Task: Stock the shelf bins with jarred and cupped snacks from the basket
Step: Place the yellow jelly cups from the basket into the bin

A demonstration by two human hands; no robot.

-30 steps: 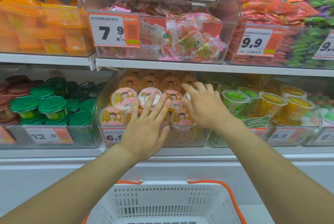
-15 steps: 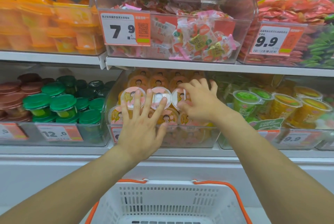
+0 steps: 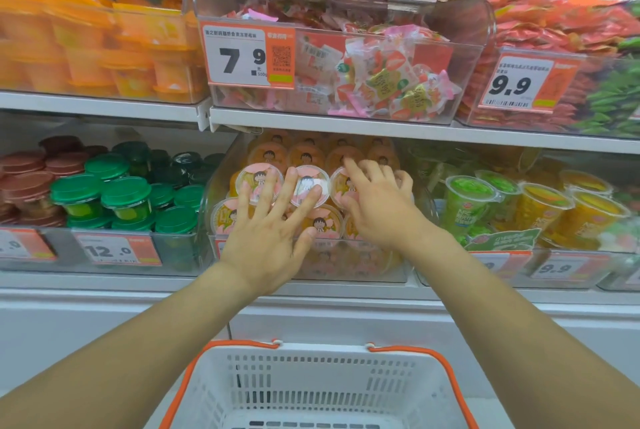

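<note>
From the head view, we have slid both hands further into the middle bin (image 3: 346, 269) since a second ago. Our left hand (image 3: 266, 238) lies flat, fingers spread, pressing the pink-lidded cups (image 3: 308, 184). Our right hand (image 3: 377, 207), loosely curled, nudges the cup at the right, pinching nothing. The basket (image 3: 322, 390) near us shows no cups, so we judge this bin nearly stocked.

Price tag (image 3: 221, 248) mostly behind left hand (image 3: 266, 238)
</note>
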